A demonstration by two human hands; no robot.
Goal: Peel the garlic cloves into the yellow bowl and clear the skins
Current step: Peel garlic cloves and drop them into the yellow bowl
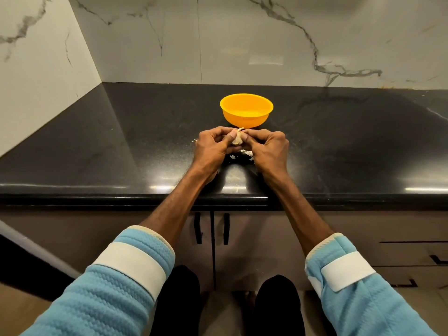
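A person's two hands meet over a black bench [97, 146], working a piece of garlic [237, 139] held between them. The fingers [230, 138] of the left hand [213, 147] curl inward and pinch the garlic from its left side, thumb pressed against the pale skin. The fingers of the right hand [269, 147] are curled too and grip it from the right. A papery tip of the garlic pokes up just above the fingertips.

Directly beyond the fingers, near but not touching them, the yellow bowl [244, 121] stands upright on the bench. Below the fingers, in the gap between the two palms, scraps of white garlic skin [247, 154] lie on the dark surface. One thin wisp [194, 141] lies just off the left hand's knuckles, on the side away from the garlic.

Both forearms reach out from light blue quilted sleeves [116, 287], each banded with a white strap. Behind the bowl, well past the fingers, a white marble wall [242, 44] with grey veins rises from the back of the bench. Under the bench edge, on the near side of the wrists, two cabinet doors carry black handles [198, 227].
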